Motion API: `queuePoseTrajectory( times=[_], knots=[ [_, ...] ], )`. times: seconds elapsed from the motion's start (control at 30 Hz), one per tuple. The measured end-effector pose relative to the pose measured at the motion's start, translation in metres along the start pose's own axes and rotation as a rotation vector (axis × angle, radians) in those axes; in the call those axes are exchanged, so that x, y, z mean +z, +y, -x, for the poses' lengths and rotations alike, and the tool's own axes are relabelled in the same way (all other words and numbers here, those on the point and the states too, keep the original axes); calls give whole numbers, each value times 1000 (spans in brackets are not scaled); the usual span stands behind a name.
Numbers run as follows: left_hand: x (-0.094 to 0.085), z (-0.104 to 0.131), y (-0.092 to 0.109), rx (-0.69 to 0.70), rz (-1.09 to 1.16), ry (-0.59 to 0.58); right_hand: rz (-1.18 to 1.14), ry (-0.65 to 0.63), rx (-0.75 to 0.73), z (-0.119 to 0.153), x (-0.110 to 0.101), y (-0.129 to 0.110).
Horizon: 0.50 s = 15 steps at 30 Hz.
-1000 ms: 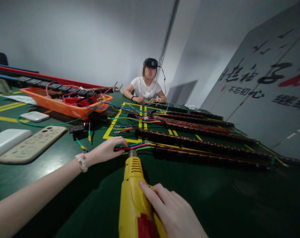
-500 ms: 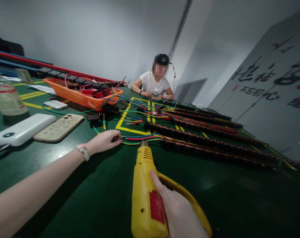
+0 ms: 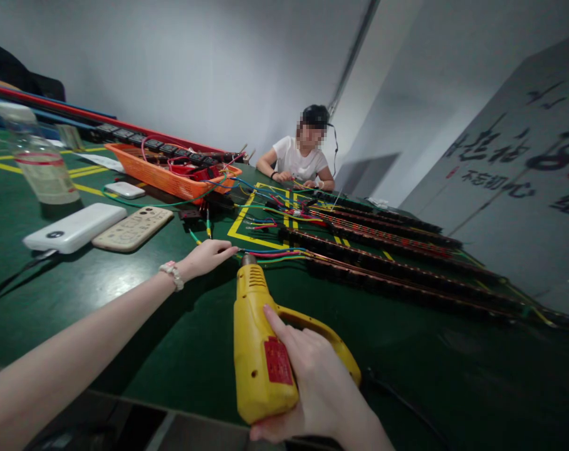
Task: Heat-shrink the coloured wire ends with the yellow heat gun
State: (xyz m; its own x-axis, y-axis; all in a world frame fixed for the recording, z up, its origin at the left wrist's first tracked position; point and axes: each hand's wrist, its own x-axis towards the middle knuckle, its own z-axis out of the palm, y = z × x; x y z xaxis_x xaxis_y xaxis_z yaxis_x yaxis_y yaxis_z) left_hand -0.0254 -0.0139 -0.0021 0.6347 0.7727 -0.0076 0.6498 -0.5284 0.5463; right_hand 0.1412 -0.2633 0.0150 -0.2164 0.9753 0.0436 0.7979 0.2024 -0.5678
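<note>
My right hand [image 3: 313,376] is wrapped round the handle of a yellow heat gun [image 3: 261,338], its index finger lying along the body. The metal nozzle [image 3: 249,259] points away from me, close to the ends of blue, red and green wires [image 3: 277,254]. My left hand [image 3: 210,257] pinches the tips of these wires just left of the nozzle; the fingers partly hide them. From there the wires run right into a long dark strip [image 3: 383,285] with copper-coloured conductors.
Several more strips [image 3: 383,235] lie behind. On the left are a phone [image 3: 133,229], a white power bank [image 3: 75,228], a bottle [image 3: 42,163] and an orange basket [image 3: 157,178] of parts. Across the green table [image 3: 172,338] sits a person [image 3: 303,160]. A black cord [image 3: 401,401] trails at right.
The heat gun has moved left, its nozzle now nearer the wire ends and my left fingers. My left hand has changed its grip at the wire tips. The camera view has shifted.
</note>
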Motion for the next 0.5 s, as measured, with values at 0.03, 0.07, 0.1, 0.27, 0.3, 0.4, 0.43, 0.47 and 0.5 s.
queuePoseTrajectory(
  times=[0.03,0.07,0.1,0.27,0.3,0.4,0.43,0.47,0.5],
  knots=[
    [0,0,0,12,31,0,-4,5,-10,-2,2,-3],
    [0,-1,0,19,57,0,-5,3,-16,-5,4,-6],
    [0,-1,-1,21,75,3,-3,-4,-17,-7,5,-9],
    [-1,-1,-3,1,117,-5,-13,-28,6,-12,6,-21],
    [-2,-1,-3,1,122,-11,-20,-27,11,-12,6,-22],
    [-3,-1,-4,8,124,-28,-32,-27,12,-10,4,-22],
    [-4,-1,-4,9,121,-32,-33,-25,7,-9,3,-22],
    [-4,-1,-4,10,117,-33,-34,-25,2,-9,3,-21],
    [-4,0,-3,10,112,-33,-35,-28,-3,-9,3,-20]
  ],
)
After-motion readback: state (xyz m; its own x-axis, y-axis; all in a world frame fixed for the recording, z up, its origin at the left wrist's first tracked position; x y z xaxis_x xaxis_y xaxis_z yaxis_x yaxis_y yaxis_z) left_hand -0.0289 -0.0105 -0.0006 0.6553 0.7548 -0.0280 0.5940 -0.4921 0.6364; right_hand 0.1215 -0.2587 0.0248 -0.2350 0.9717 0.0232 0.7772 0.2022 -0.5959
